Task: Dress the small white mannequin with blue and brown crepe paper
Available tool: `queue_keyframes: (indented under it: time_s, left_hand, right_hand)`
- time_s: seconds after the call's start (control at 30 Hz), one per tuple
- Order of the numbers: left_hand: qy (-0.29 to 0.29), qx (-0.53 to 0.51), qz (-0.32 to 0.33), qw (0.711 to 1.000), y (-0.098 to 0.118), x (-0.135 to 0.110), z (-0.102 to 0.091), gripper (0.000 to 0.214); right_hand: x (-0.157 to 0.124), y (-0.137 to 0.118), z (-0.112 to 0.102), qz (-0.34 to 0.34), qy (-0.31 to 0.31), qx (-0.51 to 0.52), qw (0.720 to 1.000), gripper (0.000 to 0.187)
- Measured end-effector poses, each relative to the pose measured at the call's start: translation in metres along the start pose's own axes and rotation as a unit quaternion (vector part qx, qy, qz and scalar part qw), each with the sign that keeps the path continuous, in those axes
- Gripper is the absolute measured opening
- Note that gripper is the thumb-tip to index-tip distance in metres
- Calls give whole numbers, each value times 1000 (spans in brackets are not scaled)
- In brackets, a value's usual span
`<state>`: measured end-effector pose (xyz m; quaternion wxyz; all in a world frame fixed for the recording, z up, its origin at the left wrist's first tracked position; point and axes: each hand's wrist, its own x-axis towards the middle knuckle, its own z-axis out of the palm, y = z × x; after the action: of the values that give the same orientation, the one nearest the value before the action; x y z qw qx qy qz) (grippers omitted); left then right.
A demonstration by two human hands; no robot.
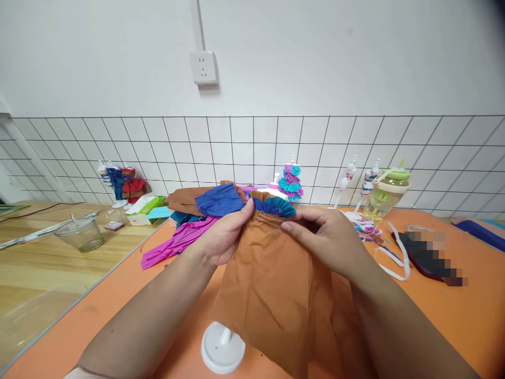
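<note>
Left hand (223, 237) and right hand (321, 237) — we pinch both shut on the brown crepe skirt's (276, 295) gathered top, teal ruffle (278, 206) above, over the orange surface (453, 310) — white stand base (222, 347) below.

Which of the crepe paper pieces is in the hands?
The brown crepe paper, pinched at its gathered top by both hands; the magenta and blue pieces lie untouched behind.

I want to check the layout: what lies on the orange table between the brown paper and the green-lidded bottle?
In the head view, between the brown paper and the green-lidded bottle is the right hand, then small paper scraps.
</note>
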<state>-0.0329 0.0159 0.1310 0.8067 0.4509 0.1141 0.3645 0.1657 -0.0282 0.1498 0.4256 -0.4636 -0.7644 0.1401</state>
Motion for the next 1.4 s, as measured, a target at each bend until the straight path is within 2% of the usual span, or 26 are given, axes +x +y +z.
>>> queue_keyframes:
  time_s: [0.17,0.27,0.4,0.6,0.73,0.83,1.0,1.17,1.27,1.4]
  left_hand:
    - [32,6,-12,999,-1,2,0,46]
    - [57,14,-15,998,2,3,-2,49]
    - [44,13,2,999,0,4,-3,48]
    - [45,16,22,999,-10,3,5,46]
    - [60,-15,-20,998,-11,1,11,52]
    - [46,-40,-62,996,-10,1,10,57]
    - [6,-57,-37,998,-14,3,4,54]
    - [-21,-59,-64,996,-15,2,10,50]
    - [13,-41,-56,998,-16,0,17,54]
    - [103,14,19,994,-17,0,21,54]
  right_hand:
    - [-1,-2,2,-5,-5,23,1000,16]
    - [-2,-4,3,1,18,31,999,12]
    - [0,-4,3,23,37,15,999,13]
    - [0,-1,2,6,4,38,999,19]
    - [-3,-3,-1,-2,-13,60,998,17]
    - [-5,-6,-3,-3,-26,49,998,19]
    - [-5,-13,-4,-10,2,81,997,17]
    - [-3,-15,-1,18,2,141,990,12]
    - [-5,-15,-3,33,17,179,983,13]
    - [-8,-18,-6,43,23,120,992,14]
